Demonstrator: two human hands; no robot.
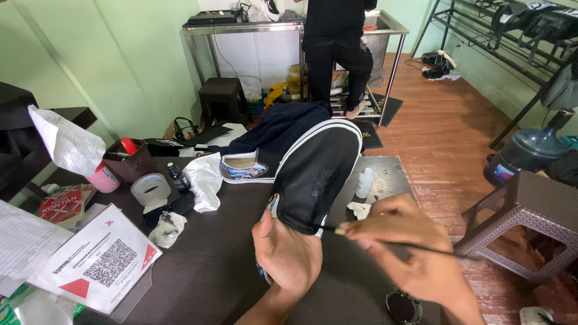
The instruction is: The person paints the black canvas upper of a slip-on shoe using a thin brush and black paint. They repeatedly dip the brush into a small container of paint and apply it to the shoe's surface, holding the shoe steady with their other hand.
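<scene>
The left hand [288, 253] grips the heel end of a black shoe [316, 174] and holds it up over the dark table [211, 271]. The right hand [409, 247] pinches a thin brush [385, 239], and its tip touches the shoe near the opening. Just past the shoe stand a small white bottle [364, 182] and a white scrap [361, 209]. A 2nd shoe [244, 168] with bright colours lies farther back. A round dish [402, 306] sits under the right wrist. A person in black [337, 48] stands far off.
</scene>
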